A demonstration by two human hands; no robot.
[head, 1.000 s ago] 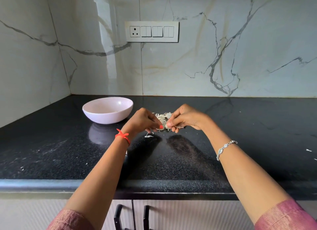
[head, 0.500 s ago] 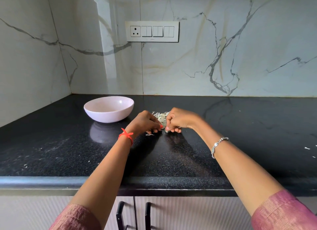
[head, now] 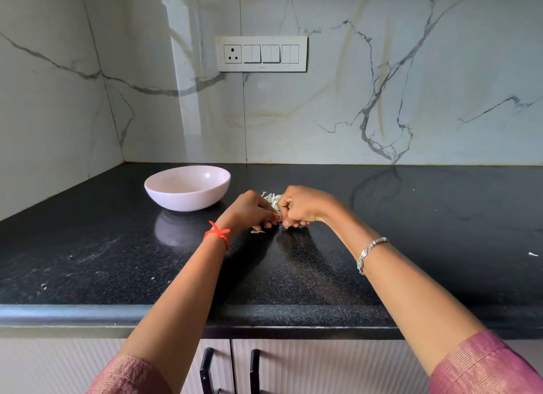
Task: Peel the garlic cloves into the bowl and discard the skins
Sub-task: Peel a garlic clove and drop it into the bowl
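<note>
Lying on the black desk (head: 117, 261), nearer its back edge than its front edge, a small heap of garlic skins (head: 271, 198) appears as pale, papery, grey-white flakes with ragged tips. The heap sits in the gap between the two hands and touches both. One separate skin flake (head: 258, 231) lies flat on the desk just in front of the left hand (head: 249, 210). Another white scrap (head: 533, 254) lies well apart, near the right edge of the desk.

Left hand: knuckles up, fingers (head: 266, 225) curled narrow, tips down at the desk surface; a red-painted thumbnail points at the right hand (head: 302, 205). Right hand: fingers (head: 289, 223) curled tight into a fist shape, tips at the desk. The two hands almost touch. Whether either hand grips a clove or skin cannot be told; the curled fingers hide the contact point.

Container: one pale pink bowl (head: 152, 188), round and shallow, stands upright toward the back left corner of the desk, to the left of the left hand and apart from it. Its visible inner wall shows smooth glaze with one bright highlight. The polished desk reflects the bowl just in front of its base.

A red thread (head: 217, 233) circles the left wrist; a silver bracelet (head: 368, 254) circles the right.
</note>
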